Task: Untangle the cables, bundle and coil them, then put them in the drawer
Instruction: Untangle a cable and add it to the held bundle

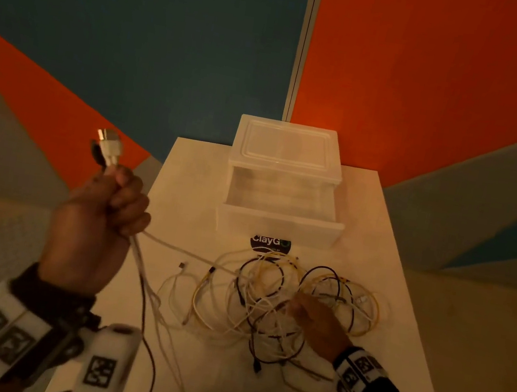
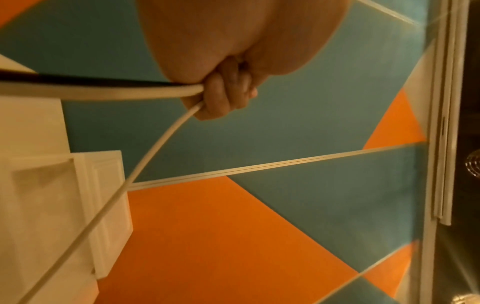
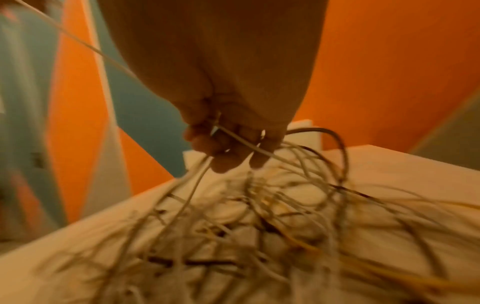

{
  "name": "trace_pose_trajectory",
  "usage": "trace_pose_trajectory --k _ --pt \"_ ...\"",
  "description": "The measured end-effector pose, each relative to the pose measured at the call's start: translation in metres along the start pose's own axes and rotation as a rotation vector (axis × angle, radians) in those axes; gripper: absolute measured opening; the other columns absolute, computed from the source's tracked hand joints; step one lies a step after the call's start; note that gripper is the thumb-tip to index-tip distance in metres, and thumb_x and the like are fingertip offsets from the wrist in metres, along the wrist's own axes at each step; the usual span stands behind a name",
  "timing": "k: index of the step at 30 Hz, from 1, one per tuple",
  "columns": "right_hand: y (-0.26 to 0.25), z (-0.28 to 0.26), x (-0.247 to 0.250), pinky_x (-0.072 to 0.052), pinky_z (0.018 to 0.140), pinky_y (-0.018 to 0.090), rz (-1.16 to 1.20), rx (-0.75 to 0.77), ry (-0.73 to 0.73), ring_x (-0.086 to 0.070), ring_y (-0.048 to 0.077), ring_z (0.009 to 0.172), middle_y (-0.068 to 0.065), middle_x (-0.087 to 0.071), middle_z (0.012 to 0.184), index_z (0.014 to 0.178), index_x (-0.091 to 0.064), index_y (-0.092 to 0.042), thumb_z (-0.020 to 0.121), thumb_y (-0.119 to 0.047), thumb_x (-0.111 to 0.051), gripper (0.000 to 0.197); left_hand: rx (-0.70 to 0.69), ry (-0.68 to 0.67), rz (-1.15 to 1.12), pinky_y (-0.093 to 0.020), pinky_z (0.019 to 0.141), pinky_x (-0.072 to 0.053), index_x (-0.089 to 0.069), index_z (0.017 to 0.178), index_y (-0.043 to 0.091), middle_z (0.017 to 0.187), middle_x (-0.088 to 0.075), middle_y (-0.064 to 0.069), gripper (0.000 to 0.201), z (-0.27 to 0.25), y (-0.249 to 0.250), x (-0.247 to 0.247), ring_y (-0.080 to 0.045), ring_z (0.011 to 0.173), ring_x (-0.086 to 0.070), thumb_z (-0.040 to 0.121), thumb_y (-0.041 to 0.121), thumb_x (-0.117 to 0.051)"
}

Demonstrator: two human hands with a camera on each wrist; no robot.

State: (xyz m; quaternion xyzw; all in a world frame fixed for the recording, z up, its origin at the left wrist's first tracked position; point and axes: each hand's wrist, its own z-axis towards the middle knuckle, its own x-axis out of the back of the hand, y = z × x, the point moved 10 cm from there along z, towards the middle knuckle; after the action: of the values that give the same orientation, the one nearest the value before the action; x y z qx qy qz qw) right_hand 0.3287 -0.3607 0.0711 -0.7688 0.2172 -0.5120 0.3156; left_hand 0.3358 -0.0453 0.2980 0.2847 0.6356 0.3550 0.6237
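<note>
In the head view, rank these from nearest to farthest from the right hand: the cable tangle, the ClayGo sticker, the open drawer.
From the right hand:
1. cable tangle: under its fingers, on the table.
2. ClayGo sticker: beyond the tangle, just in front of the drawer.
3. open drawer: farthest, at the table's back.

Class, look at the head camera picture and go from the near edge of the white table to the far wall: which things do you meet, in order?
Tangled pile of white, yellow and black cables → round dark ClayGo sticker → pulled-out translucent plastic drawer → clear plastic drawer box.
</note>
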Motion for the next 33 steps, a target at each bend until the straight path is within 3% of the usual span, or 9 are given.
trace_pose_trajectory --k 3,6,10,14,19,22,25,29,33 --pt "0.011 0.005 0.046 -0.046 0.073 0.033 -0.009 -0.005 0.288 -0.063 0.019 0.083 0.007 -0.068 0.092 0.1 -0.063 -0.014 0.088 -0.073 -0.022 0.072 0.085 0.004 0.131 -0.017 0.041 -0.023 -0.048 0.077 0.018 0.06 -0.039 0.007 0.023 -0.005 -0.017 -0.001 -0.004 0.046 -0.024 0.095 0.013 -0.035" --pt "-0.07 0.002 0.082 -0.045 0.061 0.042 0.095 0.251 0.459 -0.055 0.02 0.062 0.008 -0.057 0.066 0.077 -0.052 -0.012 0.099 -0.051 -0.038 0.047 0.188 -0.083 0.457 -0.019 0.039 -0.022 -0.049 0.082 0.007 0.074 -0.065 -0.008 0.015 -0.017 -0.058 -0.024 -0.008 0.042 -0.024 0.091 0.018 -0.052" --pt "-0.178 -0.021 0.079 -0.038 0.057 0.035 0.055 0.502 0.415 -0.047 0.013 0.057 -0.004 -0.047 0.061 0.073 -0.048 -0.016 0.1 -0.033 -0.043 0.032 0.258 -0.096 0.575 -0.022 0.045 -0.021 -0.052 0.097 -0.006 0.064 -0.048 -0.014 0.047 -0.026 -0.097 -0.044 -0.009 0.041 -0.026 0.093 0.04 -0.057" --pt "-0.204 -0.037 0.049 -0.029 0.057 0.029 0.041 0.547 0.301 -0.039 0.007 0.058 -0.012 -0.04 0.064 0.079 -0.048 -0.017 0.1 -0.036 -0.035 0.032 0.247 -0.099 0.331 -0.026 0.048 -0.023 -0.051 0.092 0.001 0.081 -0.052 -0.013 0.026 -0.023 -0.098 -0.058 -0.01 0.045 -0.025 0.1 0.025 -0.047" --pt "-0.12 -0.018 0.006 -0.041 0.078 0.029 -0.062 0.361 0.029 -0.055 0.008 0.088 -0.008 -0.059 0.095 0.102 -0.056 -0.01 0.1 -0.014 -0.039 0.017 0.046 -0.184 0.113 -0.021 0.048 -0.024 -0.048 0.078 0.015 0.07 -0.044 0.0 0.012 -0.01 -0.043 -0.062 -0.005 0.049 -0.027 0.087 0.02 -0.052" --pt "-0.004 0.002 -0.006 -0.024 0.117 0.037 -0.15 0.04 -0.14 -0.035 0.017 0.136 0.001 -0.042 0.142 0.14 -0.043 -0.008 0.1 -0.042 -0.032 0.054 -0.109 -0.241 -0.009 -0.02 0.049 -0.023 -0.046 0.081 0.015 0.07 -0.042 0.003 0.011 0.003 0.015 -0.049 -0.004 0.049 -0.027 0.086 0.02 -0.054" --pt "0.066 0.016 0.015 -0.028 0.116 0.037 -0.218 -0.075 -0.024 -0.037 0.024 0.139 0.007 -0.043 0.147 0.139 -0.044 -0.02 0.101 -0.029 -0.04 0.039 -0.178 -0.263 -0.021 -0.018 0.049 -0.027 -0.046 0.084 0.016 0.071 -0.046 0.004 0.013 0.008 0.047 -0.036 -0.002 0.048 -0.031 0.087 0.021 -0.057" --pt "0.037 0.023 0.061 -0.047 0.094 0.049 0.074 -0.002 0.275 -0.062 0.019 0.097 0.002 -0.067 0.1 0.096 -0.062 -0.038 0.099 -0.045 -0.041 0.022 -0.076 -0.151 0.109 -0.02 0.047 -0.025 -0.045 0.08 0.016 0.069 -0.045 0.004 0.016 0.003 0.022 -0.029 -0.003 0.045 -0.03 0.095 0.018 -0.04" --pt "-0.069 0.0 0.111 -0.047 0.062 0.034 0.244 0.236 0.491 -0.053 0.011 0.057 -0.002 -0.057 0.064 0.078 -0.053 -0.02 0.101 -0.033 -0.04 0.029 0.143 -0.028 0.313 -0.02 0.045 -0.025 -0.046 0.078 0.01 0.07 -0.048 -0.006 0.028 -0.011 -0.042 -0.025 -0.007 0.046 -0.028 0.101 0.008 -0.031"
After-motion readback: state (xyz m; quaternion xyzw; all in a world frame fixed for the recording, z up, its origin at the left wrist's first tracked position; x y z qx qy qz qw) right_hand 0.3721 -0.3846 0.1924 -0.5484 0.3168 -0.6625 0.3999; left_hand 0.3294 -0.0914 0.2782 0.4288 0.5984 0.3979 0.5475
